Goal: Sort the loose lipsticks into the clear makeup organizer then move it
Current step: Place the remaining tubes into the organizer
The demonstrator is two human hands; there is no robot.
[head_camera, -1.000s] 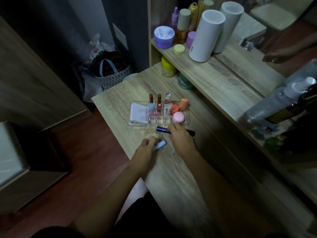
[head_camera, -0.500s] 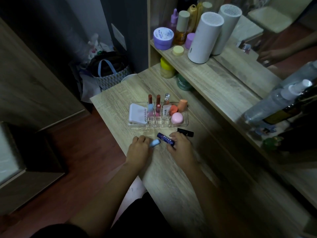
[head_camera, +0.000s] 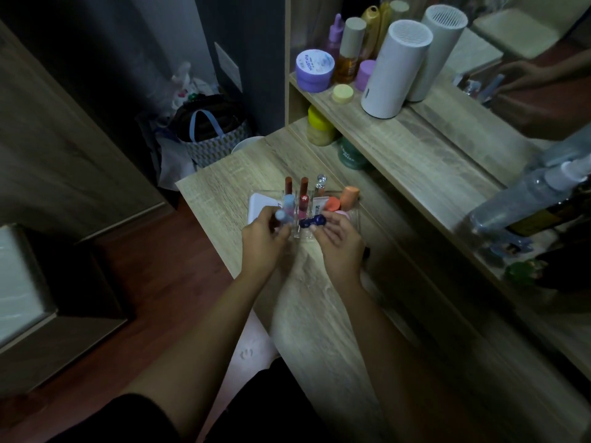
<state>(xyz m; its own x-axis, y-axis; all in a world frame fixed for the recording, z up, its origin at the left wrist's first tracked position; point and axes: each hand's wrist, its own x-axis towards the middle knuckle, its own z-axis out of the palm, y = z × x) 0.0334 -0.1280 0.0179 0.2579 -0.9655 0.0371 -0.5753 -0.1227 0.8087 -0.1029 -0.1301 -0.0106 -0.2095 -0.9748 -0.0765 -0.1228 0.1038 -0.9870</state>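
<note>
The clear makeup organizer (head_camera: 358, 208) stands on the wooden table, holding several upright lipsticks (head_camera: 303, 188), a white compact (head_camera: 255, 206) and orange and pink items. My left hand (head_camera: 260, 243) holds a light blue lip balm (head_camera: 281, 216) upright over the organizer's front left slots. My right hand (head_camera: 339, 239) holds a dark blue lip balm (head_camera: 311, 222) sideways over the front middle slots. The black lipstick that lay beside my right hand is hidden behind it.
A raised shelf (head_camera: 377, 135) to the right carries jars, bottles and a white cylinder (head_camera: 395, 70). A yellow jar (head_camera: 319, 127) and green jar (head_camera: 351, 155) sit under it. A spray bottle (head_camera: 524, 199) lies far right. The table's left edge (head_camera: 204, 219) drops to the floor, with a bag (head_camera: 211, 132) beyond.
Both hands lifted their lip balms off the table and moved forward to the organizer. The light blue one turned upright.
</note>
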